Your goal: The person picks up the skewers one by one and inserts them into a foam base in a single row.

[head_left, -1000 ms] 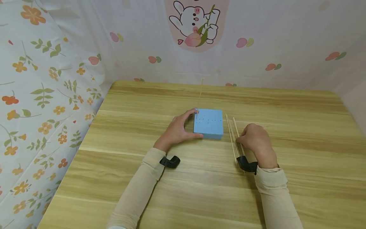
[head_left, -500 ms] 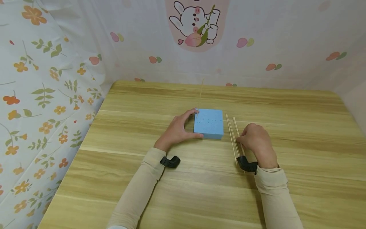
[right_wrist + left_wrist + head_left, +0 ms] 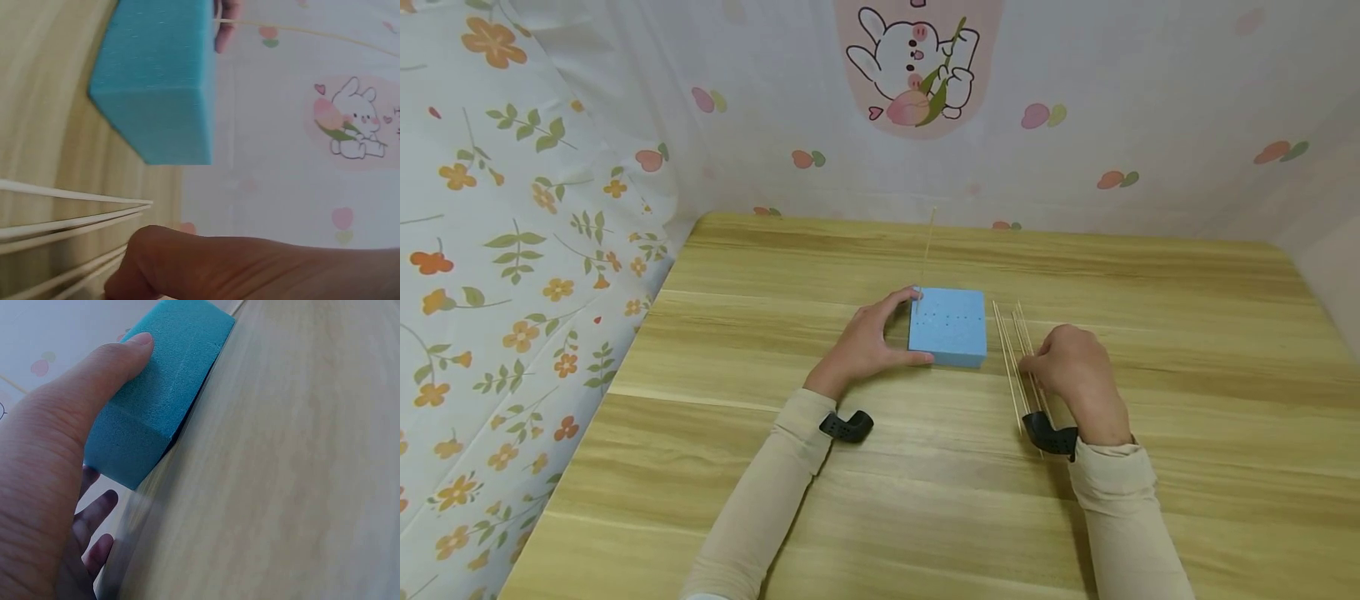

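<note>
A light blue foam block (image 3: 951, 343) with small holes in its top sits on the table. My left hand (image 3: 871, 337) holds it by its left side, thumb on the near face and a finger at the far corner; in the left wrist view the thumb presses the block (image 3: 181, 375). One thin bamboo skewer (image 3: 928, 250) stands upright near the block's far left corner. To the right, several bamboo skewers (image 3: 1008, 367) lie lengthwise on the table. My right hand (image 3: 1071, 362) has curled fingers, with thumb and fingertip pinching among these skewers; the wrist hides the exact contact.
The wood-grain table (image 3: 895, 517) extends around both hands. A printed white curtain (image 3: 737, 67) hangs behind its far edge, and a floral cloth (image 3: 520, 275) hangs at the left. Black wrist mounts (image 3: 847, 427) sit on both sleeves.
The skewers at my right fingertips drew together, then fanned apart, with one tip now farther right. My left hand and the block have stayed in place.
</note>
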### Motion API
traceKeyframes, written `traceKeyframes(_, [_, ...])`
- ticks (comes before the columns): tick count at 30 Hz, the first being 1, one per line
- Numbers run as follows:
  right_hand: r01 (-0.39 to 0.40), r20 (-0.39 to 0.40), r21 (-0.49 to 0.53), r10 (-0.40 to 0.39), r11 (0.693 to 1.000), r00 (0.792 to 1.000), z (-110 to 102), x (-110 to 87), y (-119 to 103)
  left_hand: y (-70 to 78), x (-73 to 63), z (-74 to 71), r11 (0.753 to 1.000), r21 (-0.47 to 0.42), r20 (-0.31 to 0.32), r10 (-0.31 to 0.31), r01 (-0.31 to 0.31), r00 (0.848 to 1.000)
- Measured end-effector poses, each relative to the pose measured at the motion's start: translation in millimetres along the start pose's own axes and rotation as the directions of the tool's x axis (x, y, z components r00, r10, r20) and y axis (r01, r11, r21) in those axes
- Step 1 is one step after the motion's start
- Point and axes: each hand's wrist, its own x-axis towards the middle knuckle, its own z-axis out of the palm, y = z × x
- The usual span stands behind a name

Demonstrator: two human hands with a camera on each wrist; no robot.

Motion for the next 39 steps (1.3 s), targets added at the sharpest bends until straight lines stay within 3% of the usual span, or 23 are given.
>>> traceKeyframes(9, [0.019, -0.029, 0.201, -0.013, 0.979, 0.999, -11.0, -5.3, -0.7, -1.4, 0.3, 0.8, 1.000, 0.006, 0.002, 0.007, -0.007, 1.000])
traceKeyframes(14, [0.055, -0.115, 0.215, -0.031, 0.975, 0.993, -23.1, -11.8, -1.8, -0.6, 0.5, -1.4, 1.000, 0.005, -0.003, 0.008, -0.008, 1.000])
traceKeyframes(19, [0.109, -0.211, 0.208, -0.064, 0.972, 0.975, -31.8, -16.2, -5.2, 0.1, 1.0, -3.6, 1.000, -0.002, -0.005, 0.005, -0.005, 1.000])
traceKeyframes(23, [0.200, -0.281, 0.246, -0.128, 0.949, 0.951, -31.5, -17.6, -12.3, -0.4, 1.0, -1.1, 1.000, -0.028, -0.001, 0.009, -0.009, 1.000])
traceKeyframes(26, [0.291, -0.340, 0.271, -0.191, 0.918, 0.921, -27.4, -16.4, -24.0, -2.7, 0.2, 0.8, 0.999, -0.041, 0.011, 0.019, -0.019, 1.000])
traceKeyframes(33, [0.491, -0.556, 0.316, -0.261, 0.811, 0.789, -16.9, -0.9, -65.8, -5.6, 0.4, -0.1, 0.999, -0.012, -0.009, 0.049, -0.049, 0.999])
traceKeyframes(36, [0.567, -0.600, 0.286, -0.317, 0.773, 0.735, -9.9, 10.5, -81.3, -5.2, 0.8, -1.0, 0.999, -0.006, -0.014, 0.046, -0.046, 0.999])
traceKeyframes(39, [0.626, -0.603, 0.252, -0.386, 0.738, 0.698, -1.6, 19.2, -93.3, -4.7, 1.5, -2.3, 0.998, -0.009, -0.006, 0.054, -0.054, 0.999])
